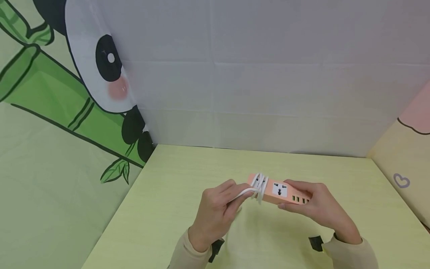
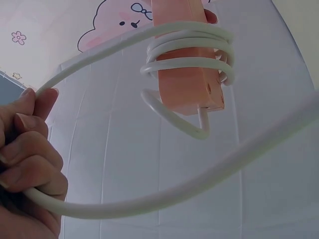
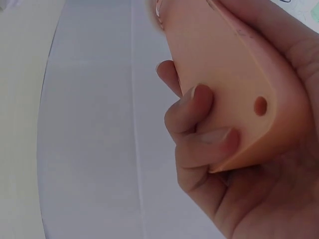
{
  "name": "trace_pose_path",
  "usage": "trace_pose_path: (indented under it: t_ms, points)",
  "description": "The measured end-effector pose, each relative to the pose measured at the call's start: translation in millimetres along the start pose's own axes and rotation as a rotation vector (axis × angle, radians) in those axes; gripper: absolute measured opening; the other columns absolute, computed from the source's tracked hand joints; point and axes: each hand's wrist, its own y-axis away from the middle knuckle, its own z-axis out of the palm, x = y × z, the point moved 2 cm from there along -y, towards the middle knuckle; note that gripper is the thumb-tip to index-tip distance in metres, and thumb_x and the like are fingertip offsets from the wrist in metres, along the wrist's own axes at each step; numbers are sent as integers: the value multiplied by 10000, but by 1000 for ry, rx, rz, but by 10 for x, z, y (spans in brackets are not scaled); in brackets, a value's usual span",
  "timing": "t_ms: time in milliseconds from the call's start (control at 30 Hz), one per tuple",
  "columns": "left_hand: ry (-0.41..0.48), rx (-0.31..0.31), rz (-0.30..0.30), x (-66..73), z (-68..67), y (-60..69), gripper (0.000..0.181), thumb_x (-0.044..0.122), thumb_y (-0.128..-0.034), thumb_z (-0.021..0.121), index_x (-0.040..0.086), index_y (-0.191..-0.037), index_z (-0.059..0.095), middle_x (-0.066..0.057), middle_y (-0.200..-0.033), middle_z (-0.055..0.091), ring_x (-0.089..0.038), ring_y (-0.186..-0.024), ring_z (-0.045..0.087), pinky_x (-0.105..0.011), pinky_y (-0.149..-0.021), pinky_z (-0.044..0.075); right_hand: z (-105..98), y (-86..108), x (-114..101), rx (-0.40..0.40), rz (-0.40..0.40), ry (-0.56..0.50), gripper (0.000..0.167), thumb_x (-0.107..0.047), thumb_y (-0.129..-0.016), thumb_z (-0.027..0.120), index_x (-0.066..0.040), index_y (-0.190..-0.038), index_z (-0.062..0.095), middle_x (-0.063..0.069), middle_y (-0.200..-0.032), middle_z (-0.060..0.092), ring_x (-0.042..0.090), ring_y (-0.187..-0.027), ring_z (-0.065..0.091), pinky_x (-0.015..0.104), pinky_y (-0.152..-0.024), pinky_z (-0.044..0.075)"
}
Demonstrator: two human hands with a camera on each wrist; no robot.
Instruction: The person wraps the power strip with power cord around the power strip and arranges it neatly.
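Note:
A pink power strip (image 1: 271, 191) with white sockets and several USB ports is held above the table by my right hand (image 1: 310, 201), whose fingers curl round its right end. In the right wrist view the strip's plain underside (image 3: 219, 64) faces the camera, with a small round hole near the end. White cord (image 2: 192, 45) is wound in several loops round the strip's other end. My left hand (image 1: 218, 209) pinches the cord between thumb and forefinger, with its other fingers curled over a further stretch. From there the cord hangs below the left hand.
The pale yellow-green table (image 1: 168, 179) stretches under both hands. Black patches (image 1: 315, 243) lie near each sleeve. A grey-white cloth wall (image 1: 268, 93) stands behind, and a panda-and-bamboo printed cloth (image 1: 84, 93) covers the left side.

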Motion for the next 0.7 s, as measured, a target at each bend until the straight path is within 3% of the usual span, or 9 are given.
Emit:
trace_pose_path:
  t_ms: [333, 700]
  points:
    - [-13, 29, 34, -27, -8, -12, 129, 179, -1004, 644, 134, -1061, 750, 48, -689, 513, 1, -533, 358, -52, -513, 292, 33, 26, -32, -71, -55, -59, 558, -326, -770, 896, -168, -1269, 703, 1, -1095, 733, 47, -813, 604, 224, -661, 513]
    - [-23, 15, 16, -60, -13, -12, 109, 158, -982, 670, 156, -1055, 752, 52, -699, 544, -8, -549, 396, -47, -527, 313, 20, 43, -32, -134, -145, -58, 518, -338, -767, 895, -244, -1242, 710, -86, -987, 726, 67, -795, 618, 233, -659, 523]
